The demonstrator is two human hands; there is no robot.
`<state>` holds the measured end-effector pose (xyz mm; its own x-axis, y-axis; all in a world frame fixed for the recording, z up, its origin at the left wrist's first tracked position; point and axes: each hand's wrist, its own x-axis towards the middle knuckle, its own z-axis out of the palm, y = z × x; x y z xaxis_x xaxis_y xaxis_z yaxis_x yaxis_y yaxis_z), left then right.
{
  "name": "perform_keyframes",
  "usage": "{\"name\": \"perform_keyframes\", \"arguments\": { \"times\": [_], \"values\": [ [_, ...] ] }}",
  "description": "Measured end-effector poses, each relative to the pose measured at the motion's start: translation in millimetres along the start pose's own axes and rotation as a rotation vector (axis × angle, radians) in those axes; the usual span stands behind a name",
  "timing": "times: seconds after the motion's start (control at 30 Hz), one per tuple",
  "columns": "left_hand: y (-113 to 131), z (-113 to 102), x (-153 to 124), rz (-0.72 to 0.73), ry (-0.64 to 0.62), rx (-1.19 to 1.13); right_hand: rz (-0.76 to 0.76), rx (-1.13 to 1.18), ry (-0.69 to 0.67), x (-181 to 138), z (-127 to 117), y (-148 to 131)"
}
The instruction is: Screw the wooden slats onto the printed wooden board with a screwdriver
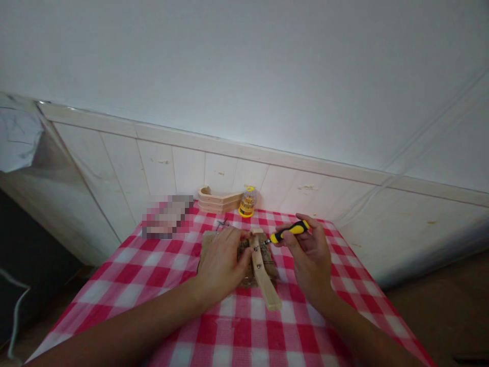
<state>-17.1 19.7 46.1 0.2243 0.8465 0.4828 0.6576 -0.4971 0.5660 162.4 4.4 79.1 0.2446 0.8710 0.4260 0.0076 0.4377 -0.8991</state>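
A curved pale wooden piece (268, 291) lies across a brown wrapped pad (208, 248), its near end reaching past the pad. Dark round spots, screw heads or holes, show along its upper face. My left hand (223, 260) rests on the pad, with thumb and fingers closed at the left edge of the wood. In my right hand (314, 262) is a yellow and black screwdriver (292, 232), gripped by its handle. It slants down to the left, and its tip is close to the wood's right side; whether it touches a screw I cannot tell.
Against the white panelled wall stand several stacked curved wooden pieces (217, 203). Beside them is a clear, yellow-capped container of screwdriver bits (247, 202). Small dark metal bits (223, 224) lie behind the pad. A red and white checked cloth (229, 331) covers the table.
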Motion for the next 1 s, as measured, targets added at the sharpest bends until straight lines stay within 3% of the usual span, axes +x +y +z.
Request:
{"name": "perform_keyframes", "arguments": {
  "times": [0.17, 0.47, 0.77, 1.0],
  "values": [
    [1.2, 2.0, -2.0, 0.006, -0.101, 0.021, -0.064, -0.124, -0.033, -3.6, -5.9, 11.5],
    [-0.5, -2.5, -3.6, 0.347, -0.176, -0.064, -0.197, -0.181, -0.170, -16.4, -10.7, 19.9],
    [-5.3, 0.8, -3.2, 0.334, -0.182, -0.079, -0.255, -0.211, -0.265, -21.4, -13.4, 22.5],
    [-7.0, 0.9, -3.8, 0.366, -0.155, -0.056, -0.188, -0.222, -0.341, -21.2, -21.6, 22.7]
  ]
}}
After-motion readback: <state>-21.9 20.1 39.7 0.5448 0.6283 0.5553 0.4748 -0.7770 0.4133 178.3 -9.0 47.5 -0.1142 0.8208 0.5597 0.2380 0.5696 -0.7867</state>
